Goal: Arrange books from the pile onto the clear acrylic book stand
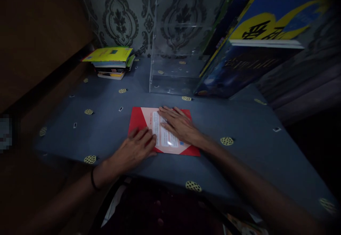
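A thin red and pink book (164, 135) lies flat near the front edge of the table, with white text panels on the side facing up. Across its upper right part rests my right hand (181, 124), flat with the fingers stretched out. My left hand (138, 145) touches the lower left part, its fingers slightly bent and apart. Neither hand is wrapped around the book. Both hands cover some of the cover's print.
A blue cloth with yellow pineapples covers the table (106, 132). At the back left is a stack of books (112, 63). A clear acrylic rack (173, 70) stands by the patterned wall, with several upright books (247, 61) at its right.
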Demonstrator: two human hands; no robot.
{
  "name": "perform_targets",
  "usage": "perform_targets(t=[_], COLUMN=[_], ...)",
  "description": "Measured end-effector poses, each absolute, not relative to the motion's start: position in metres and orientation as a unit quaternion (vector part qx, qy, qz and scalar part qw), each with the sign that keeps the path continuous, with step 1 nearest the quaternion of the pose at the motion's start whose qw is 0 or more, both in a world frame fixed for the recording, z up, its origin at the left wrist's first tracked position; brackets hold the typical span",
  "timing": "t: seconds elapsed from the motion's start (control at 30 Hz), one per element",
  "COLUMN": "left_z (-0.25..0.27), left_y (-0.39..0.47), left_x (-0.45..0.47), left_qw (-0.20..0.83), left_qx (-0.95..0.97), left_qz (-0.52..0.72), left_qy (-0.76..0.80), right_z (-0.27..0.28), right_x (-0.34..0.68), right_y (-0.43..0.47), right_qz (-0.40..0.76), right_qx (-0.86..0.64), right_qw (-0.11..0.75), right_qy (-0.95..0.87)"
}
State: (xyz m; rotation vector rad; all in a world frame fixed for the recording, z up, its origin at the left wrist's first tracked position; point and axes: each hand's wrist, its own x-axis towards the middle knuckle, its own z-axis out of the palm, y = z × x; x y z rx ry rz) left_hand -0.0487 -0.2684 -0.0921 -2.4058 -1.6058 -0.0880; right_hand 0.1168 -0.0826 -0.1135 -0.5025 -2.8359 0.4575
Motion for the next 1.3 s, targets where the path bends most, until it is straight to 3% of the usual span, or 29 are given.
perform_targets(t=[0.3,0.5,0.63,0.8,1.1,1.3], left_z=[-0.094,-0.087,-0.081,-0.074,-0.059,-0.066], left_y=[-0.274,-0.267,-0.26,-0.25,-0.241,-0.249], left_x=[-0.051,-0.057,-0.062,-0.071,-0.074,-0.066], left_qw=[0.216,0.232,0.187,0.073,-0.072,0.036], left_qx=[-0.843,-0.85,-0.843,-0.789,-0.719,-0.778], left_qz=[0.004,-0.063,-0.124,-0.215,-0.249,-0.225], left_qy=[-0.493,-0.468,-0.489,-0.571,-0.645,-0.585], right_z=[-0.112,-0.1,-0.084,-0.088,-0.097,-0.089], right_x=[0.118,0.138,0.168,0.195,0.181,0.184], right_y=[-0.09,-0.085,-0.076,-0.066,-0.069,-0.082], right_qz=[0.169,0.29,0.432,0.532,0.515,0.498], right_qx=[-0.184,-0.151,-0.173,-0.232,-0.233,-0.201], right_qw=[0.117,0.131,0.122,0.201,0.265,0.246], right_qy=[-0.961,-0.936,-0.876,-0.789,-0.781,-0.806])
